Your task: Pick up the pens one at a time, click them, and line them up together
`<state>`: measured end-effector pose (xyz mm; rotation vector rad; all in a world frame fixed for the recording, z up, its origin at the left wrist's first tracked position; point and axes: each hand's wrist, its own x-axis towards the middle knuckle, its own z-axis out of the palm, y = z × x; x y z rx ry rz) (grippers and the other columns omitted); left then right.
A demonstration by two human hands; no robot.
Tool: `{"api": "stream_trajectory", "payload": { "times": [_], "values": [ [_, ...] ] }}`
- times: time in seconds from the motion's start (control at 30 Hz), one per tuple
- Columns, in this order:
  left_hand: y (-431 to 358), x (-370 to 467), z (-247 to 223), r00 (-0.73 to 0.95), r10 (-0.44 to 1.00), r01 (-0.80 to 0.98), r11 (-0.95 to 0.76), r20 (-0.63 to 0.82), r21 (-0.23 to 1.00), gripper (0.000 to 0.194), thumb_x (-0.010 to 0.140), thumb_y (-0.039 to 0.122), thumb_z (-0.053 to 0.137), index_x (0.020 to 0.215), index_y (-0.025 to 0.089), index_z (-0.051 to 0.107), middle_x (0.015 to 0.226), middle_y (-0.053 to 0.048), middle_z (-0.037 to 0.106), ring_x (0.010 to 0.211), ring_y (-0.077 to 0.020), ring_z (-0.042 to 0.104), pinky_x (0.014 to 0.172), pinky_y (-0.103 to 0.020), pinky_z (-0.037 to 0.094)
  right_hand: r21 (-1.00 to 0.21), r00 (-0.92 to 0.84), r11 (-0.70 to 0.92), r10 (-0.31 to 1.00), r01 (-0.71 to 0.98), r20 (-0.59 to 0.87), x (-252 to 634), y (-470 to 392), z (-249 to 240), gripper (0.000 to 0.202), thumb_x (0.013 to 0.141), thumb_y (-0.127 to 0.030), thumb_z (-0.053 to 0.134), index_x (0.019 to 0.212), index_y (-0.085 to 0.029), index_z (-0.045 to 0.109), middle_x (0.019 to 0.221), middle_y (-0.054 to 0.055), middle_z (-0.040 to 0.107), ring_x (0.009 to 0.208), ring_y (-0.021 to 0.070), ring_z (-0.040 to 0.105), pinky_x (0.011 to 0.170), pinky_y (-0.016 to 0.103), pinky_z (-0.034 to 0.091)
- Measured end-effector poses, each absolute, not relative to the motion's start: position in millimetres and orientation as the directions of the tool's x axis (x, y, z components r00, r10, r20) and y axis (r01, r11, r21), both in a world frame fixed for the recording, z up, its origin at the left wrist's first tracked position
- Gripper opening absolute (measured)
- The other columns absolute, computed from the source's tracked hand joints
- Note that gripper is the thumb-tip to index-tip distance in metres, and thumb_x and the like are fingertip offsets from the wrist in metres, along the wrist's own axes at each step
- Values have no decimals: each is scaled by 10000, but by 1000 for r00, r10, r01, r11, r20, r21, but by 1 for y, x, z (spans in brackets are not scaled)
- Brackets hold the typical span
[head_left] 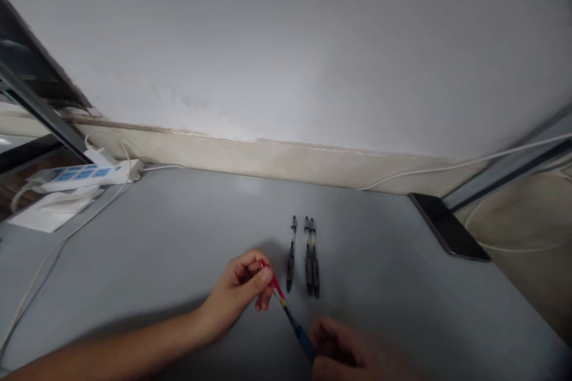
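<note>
A pen (pixel 286 309) with a red upper end, a clear middle and a blue lower part slants between my two hands. My left hand (pixel 250 280) pinches its red end between thumb and fingers. At the blue end is my right hand (pixel 342 348), blurred, with its fingers curled round the pen. Beyond my hands, three pens with black grips lie on the grey table (pixel 179 238): one black pen (pixel 291 256) on its own, and two more, a middle pen (pixel 308 259) and a right pen (pixel 315 262), side by side.
A white power strip (pixel 123 171) with blue sockets and a white paper (pixel 49 214) lie at the left, with a cable (pixel 71 235) running down the table. A black phone (pixel 447 226) rests by the right edge. The wall (pixel 286 59) borders the back.
</note>
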<state>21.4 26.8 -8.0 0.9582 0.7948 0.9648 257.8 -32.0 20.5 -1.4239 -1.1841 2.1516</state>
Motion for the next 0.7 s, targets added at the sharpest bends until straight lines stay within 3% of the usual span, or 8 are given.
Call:
{"api": "stream_trajectory", "payload": {
  "times": [0.03,0.1,0.2,0.27,0.4,0.7],
  "values": [
    [27,22,-8,362,922,-307,255,-135,917,465,822,597,798,791,176,604,525,44,596,424,-75,493,453,-189,376,-767,-462,-615,634,185,-620,258,-32,23,320,697,-383,836,851,-227,602,628,-87,520,564,102,396,538,242,259],
    [27,22,-8,347,927,-318,263,-146,911,467,819,600,800,794,178,601,522,45,601,423,-74,493,452,-186,375,-763,-461,-621,633,178,-622,258,-32,26,343,753,-449,769,968,-243,600,685,-71,571,576,109,418,552,242,282],
    [28,23,-8,331,931,-323,266,-155,908,472,816,601,802,783,175,601,512,43,604,420,-71,488,452,-185,373,-760,-478,-617,615,205,-627,255,-31,28,370,787,-561,700,921,-222,637,719,-34,589,599,124,436,555,258,283],
    [27,23,-7,325,932,-318,266,-159,910,482,811,608,803,768,174,596,502,42,602,415,-70,479,450,-186,370,-768,-486,-597,612,232,-623,254,-30,30,303,737,-469,762,818,-219,610,652,-64,513,581,117,390,543,265,250],
    [27,24,-6,300,938,-322,269,-171,908,485,818,612,793,758,180,582,505,46,599,414,-70,470,449,-189,362,-778,-480,-579,625,243,-615,253,-27,34,227,690,-269,710,847,-237,550,617,-102,468,564,107,362,548,266,242],
    [37,17,7,132,981,-325,181,-145,928,495,798,598,819,722,171,579,500,47,583,447,-72,467,471,-183,354,-781,-481,-548,620,299,-620,253,-25,32,195,636,-195,666,792,-220,551,650,-81,539,599,106,447,561,254,279]
  ]
}}
